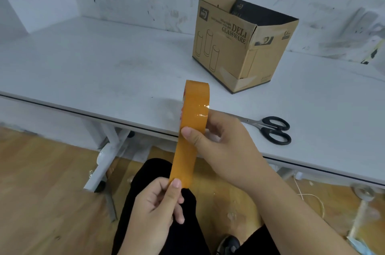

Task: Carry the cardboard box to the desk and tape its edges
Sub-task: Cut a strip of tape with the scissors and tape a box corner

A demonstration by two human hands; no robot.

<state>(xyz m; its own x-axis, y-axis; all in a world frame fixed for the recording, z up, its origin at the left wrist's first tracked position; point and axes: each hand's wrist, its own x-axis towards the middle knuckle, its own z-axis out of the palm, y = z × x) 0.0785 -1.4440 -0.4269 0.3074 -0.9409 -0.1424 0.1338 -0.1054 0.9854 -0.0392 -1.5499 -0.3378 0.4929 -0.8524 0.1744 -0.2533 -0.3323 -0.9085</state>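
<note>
A brown cardboard box (239, 44), printed "DELI GLASSWARE", stands open-topped on the white desk (104, 63), towards the back right. In front of the desk edge my right hand (220, 142) grips an orange-brown roll of packing tape (195, 104), thumb across its face. A strip of tape (184, 161) hangs down from the roll. My left hand (158, 211) pinches the strip's lower end between thumb and fingers. Both hands are well in front of the box and apart from it.
Black-handled scissors (270, 128) lie on the desk just right of my right hand. A scuffed white wall rises behind the desk. Below are the desk's white leg (108, 150), a wooden floor, my dark trouser leg and a shoe.
</note>
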